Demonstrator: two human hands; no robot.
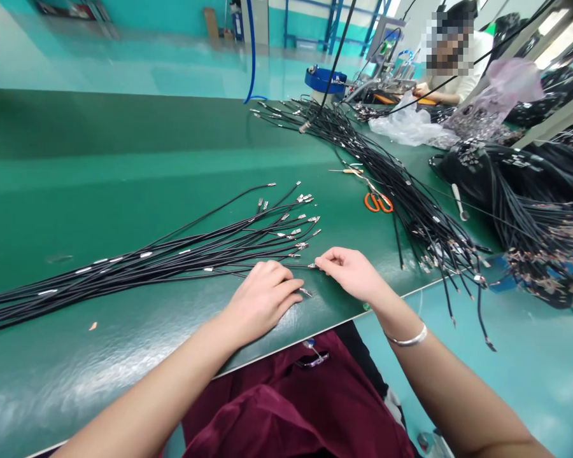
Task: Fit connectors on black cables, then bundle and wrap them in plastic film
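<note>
Black cables with metal end terminals lie in a loose bundle [172,254] across the green table, their ends fanned out towards the middle. My left hand [267,296] rests palm down at the near side of the bundle, fingers curled over a cable; a metal terminal [305,292] sticks out past its fingertips. With thumb and forefinger pressed together, my right hand [348,270] pinches the end of another cable at its terminal [312,266]. The part of the cables under my left palm is hidden.
Orange-handled scissors [378,202] and a thin yellow-handled tool [351,171] lie beyond my right hand. A second cable bundle [382,159] stretches along the right, with more cables [501,191] beyond. A co-worker [453,57] sits at a machine. A blue hose [253,51] hangs down.
</note>
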